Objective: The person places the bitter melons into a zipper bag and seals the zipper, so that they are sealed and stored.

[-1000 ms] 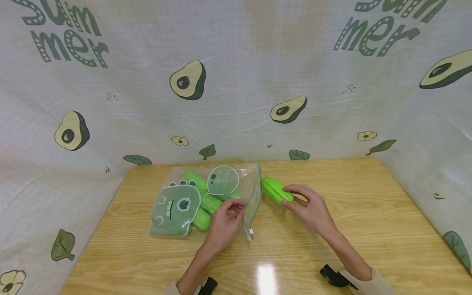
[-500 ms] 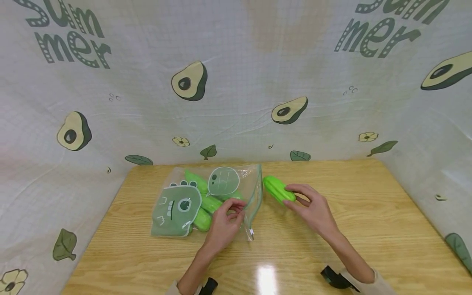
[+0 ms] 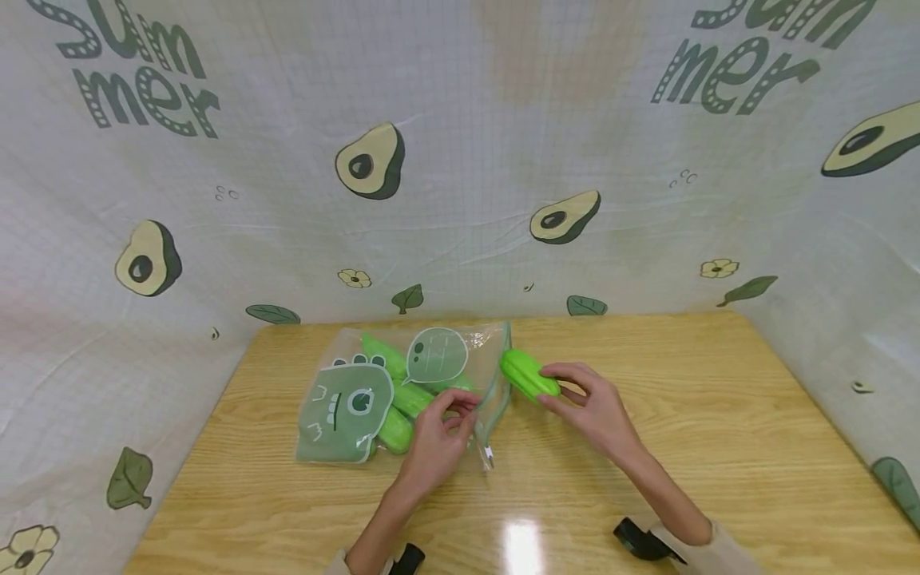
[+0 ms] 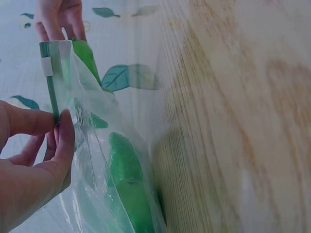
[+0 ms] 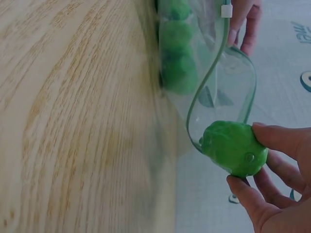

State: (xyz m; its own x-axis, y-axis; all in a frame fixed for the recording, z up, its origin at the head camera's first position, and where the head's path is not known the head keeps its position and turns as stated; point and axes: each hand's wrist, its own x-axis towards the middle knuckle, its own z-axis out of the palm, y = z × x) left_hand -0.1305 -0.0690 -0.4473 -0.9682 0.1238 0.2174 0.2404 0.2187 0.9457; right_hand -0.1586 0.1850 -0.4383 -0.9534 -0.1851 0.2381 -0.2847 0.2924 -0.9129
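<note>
A clear zip bag point(image 3: 327, 435) with a green monster print lies on its side on the table, its zip edge facing right. Several bright green cucumbers point(image 3: 394, 431) show through its wall. My left hand point(image 3: 434, 443) pinches the near zip edge between thumb and finger, and the left wrist view shows the white slider point(image 4: 46, 66) above the pinch. My right hand point(image 3: 600, 411) holds another ridged green cucumber point(image 3: 528, 374) by its right end. In the right wrist view the bag's mouth gapes, with that cucumber's far end point(image 5: 233, 148) at the opening.
The wooden table point(image 3: 690, 407) extends around the bag on all sides. A white cloth point(image 3: 460, 160) printed with avocados and leaves hangs behind the table and along both sides. A black wrist strap point(image 3: 640, 541) shows on the right sleeve.
My right hand has moved left with the cucumber, bringing its end from just outside the bag's zip edge to the mouth. My left hand and the bag have stayed in place.
</note>
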